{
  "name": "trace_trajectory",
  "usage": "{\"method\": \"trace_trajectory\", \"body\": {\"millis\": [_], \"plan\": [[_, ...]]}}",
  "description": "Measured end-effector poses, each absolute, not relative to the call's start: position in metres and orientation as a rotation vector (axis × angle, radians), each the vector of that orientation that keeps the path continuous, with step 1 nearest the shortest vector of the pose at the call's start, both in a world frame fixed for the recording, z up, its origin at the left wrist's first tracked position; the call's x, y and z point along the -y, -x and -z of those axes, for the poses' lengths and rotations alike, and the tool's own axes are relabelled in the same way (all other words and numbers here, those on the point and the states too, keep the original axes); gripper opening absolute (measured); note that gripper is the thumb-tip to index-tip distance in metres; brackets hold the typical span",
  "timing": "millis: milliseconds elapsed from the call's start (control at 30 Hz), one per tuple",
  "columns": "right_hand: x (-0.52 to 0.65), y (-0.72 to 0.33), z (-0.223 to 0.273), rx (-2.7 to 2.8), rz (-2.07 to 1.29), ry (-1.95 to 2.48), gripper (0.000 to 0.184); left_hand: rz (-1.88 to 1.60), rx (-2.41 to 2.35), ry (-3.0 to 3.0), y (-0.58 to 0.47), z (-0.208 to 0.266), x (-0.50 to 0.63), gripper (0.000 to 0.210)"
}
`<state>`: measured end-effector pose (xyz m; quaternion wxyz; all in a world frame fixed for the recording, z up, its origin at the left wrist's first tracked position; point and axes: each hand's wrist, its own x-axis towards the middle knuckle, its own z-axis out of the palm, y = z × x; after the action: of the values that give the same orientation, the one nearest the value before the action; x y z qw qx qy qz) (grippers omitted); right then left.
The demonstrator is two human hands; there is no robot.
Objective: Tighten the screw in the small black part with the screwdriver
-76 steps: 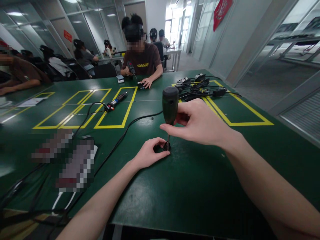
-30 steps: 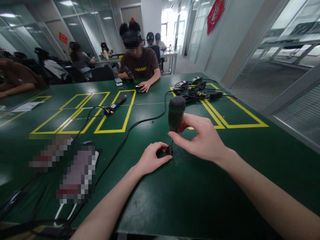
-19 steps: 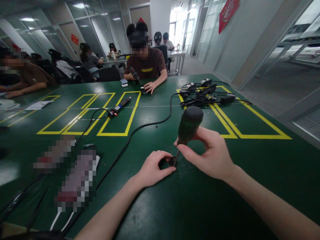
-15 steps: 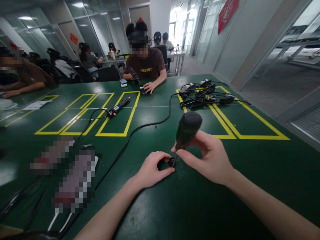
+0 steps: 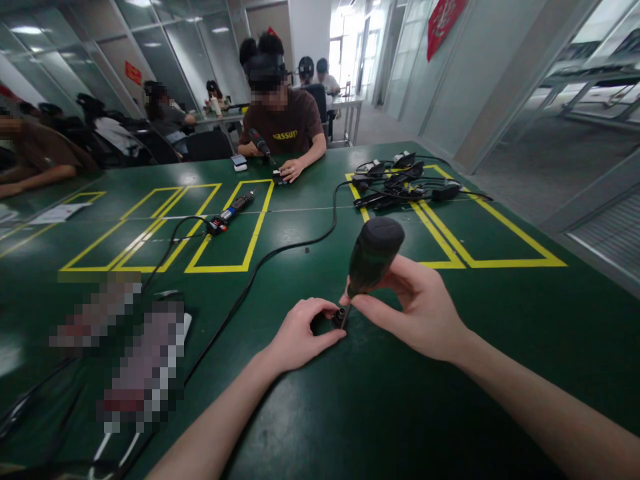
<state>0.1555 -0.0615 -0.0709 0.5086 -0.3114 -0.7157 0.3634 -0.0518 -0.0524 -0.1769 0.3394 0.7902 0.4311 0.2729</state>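
My right hand (image 5: 413,310) pinches a screwdriver (image 5: 375,253) low down, near where the dark handle meets the metal shaft. The tool leans, handle up, and its shaft runs down to a small dark round part (image 5: 339,317) on the table. Thumb and fingers of my left hand (image 5: 303,337) close around that part from the left. The part has a ring-like opening on top; its exact kind is too small to make out. Where the screwdriver's tip meets it is hard to see.
Across the green table (image 5: 280,427), a person (image 5: 287,127) works with a power screwdriver (image 5: 261,143). Tangled black cables (image 5: 400,180) lie at the back right. An electric screwdriver (image 5: 230,212) rests within yellow tape. Two blurred-out devices (image 5: 145,360) sit left; a black cable (image 5: 260,270) crosses the middle.
The whole view has shifted slightly, so the scene sits a little further left and up. Both hands keep their grip, with the screwdriver still at the small part.
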Motion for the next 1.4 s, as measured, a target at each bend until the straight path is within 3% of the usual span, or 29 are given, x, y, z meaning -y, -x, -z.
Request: {"method": "trace_trajectory", "body": {"millis": [1400], "plan": [[0.054,-0.169,0.065,1.932,-0.506,0.749,0.007,-0.71,-1.112,-2.046,0.052,0.173,0.05,0.028]]}}
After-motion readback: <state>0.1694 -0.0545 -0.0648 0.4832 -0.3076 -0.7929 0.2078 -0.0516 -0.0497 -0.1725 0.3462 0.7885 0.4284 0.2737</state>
